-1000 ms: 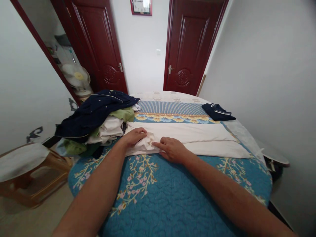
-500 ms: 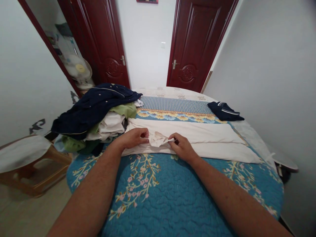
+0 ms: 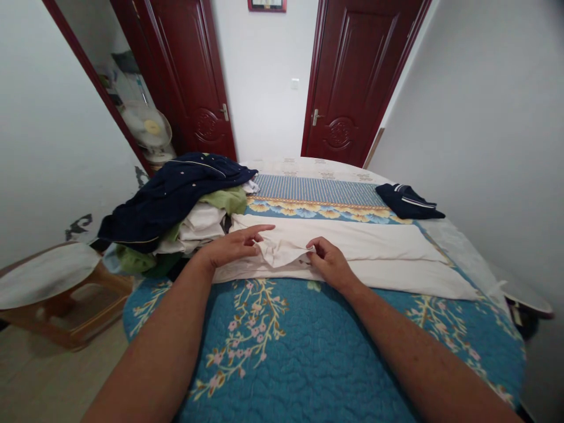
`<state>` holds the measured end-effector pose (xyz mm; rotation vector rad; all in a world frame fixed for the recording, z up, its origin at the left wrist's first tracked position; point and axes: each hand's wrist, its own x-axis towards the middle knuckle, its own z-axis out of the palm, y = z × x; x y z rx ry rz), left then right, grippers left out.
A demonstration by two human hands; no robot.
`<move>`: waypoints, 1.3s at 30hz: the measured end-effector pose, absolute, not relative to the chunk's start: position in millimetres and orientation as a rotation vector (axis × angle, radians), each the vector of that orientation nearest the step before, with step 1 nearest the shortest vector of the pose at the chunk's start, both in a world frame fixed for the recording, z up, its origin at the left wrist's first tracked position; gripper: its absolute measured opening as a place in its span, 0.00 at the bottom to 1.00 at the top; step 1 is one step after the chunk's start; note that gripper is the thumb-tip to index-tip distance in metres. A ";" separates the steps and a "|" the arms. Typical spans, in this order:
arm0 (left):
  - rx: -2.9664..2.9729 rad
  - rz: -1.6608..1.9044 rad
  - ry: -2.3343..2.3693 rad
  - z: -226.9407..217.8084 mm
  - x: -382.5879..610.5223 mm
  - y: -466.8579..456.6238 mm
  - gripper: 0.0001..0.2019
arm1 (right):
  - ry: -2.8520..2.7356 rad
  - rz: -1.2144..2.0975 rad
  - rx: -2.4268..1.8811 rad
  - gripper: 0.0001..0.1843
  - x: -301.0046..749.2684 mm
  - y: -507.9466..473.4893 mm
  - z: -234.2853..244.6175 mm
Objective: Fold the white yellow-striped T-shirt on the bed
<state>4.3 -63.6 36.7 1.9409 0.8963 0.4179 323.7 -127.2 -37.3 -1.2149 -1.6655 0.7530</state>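
A white cloth (image 3: 352,252) lies spread flat across the bed, with a crumpled flap (image 3: 282,249) raised near its middle. My right hand (image 3: 329,263) has its fingers curled and pinches the right corner of that flap. My left hand (image 3: 231,247) lies just left of the flap with its fingers extended and apart, resting over the cloth's left end and holding nothing. Both forearms stretch across the blue quilted bedspread (image 3: 273,352).
A heap of navy, green and white clothes (image 3: 176,205) sits left of the cloth. A folded navy garment (image 3: 408,201) lies at the far right of the bed. A wooden stool with a white seat (image 3: 44,275) stands at the left. Walls flank the bed.
My left hand has let go of the cloth and opened its fingers. The flap now hangs lower and flatter, and the view has shifted slightly to the right.
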 end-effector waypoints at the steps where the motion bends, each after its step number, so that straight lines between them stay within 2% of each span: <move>1: 2.004 0.407 0.887 40.3 6.6 -66.0 0.34 | -1.671 0.748 -1.218 0.09 323.2 -127.5 -36.5; 6: 2.130 0.441 0.934 45.0 31.2 -75.8 0.24 | -1.684 0.738 -1.231 0.09 321.6 -127.2 -35.2; 9: 2.217 0.542 1.209 33.3 52.6 -78.4 0.21 | -1.683 0.751 -1.217 0.08 321.6 -128.0 -35.5; 15: 2.402 0.380 1.602 9.0 75.8 -78.9 0.09 | -1.733 0.703 -1.192 0.08 321.8 -130.9 -34.0; 19: 2.298 0.465 1.538 14.9 63.8 -73.3 0.09 | -1.723 0.712 -1.194 0.07 322.4 -130.6 -34.3; 24: 2.219 0.486 1.663 16.9 69.3 -76.2 0.22 | -1.748 0.706 -1.178 0.08 321.2 -131.4 -33.1; 26: 2.256 0.424 1.799 12.0 81.5 -80.6 0.23 | -1.754 0.689 -1.174 0.08 320.7 -132.6 -31.7; 31: 2.264 0.345 1.883 5.4 92.2 -78.8 0.06 | -1.727 0.676 -1.194 0.08 321.4 -134.2 -30.4; 39: 2.000 0.624 1.452 18.7 41.5 -59.4 0.01 | -1.674 0.744 -1.199 0.06 323.8 -129.2 -35.8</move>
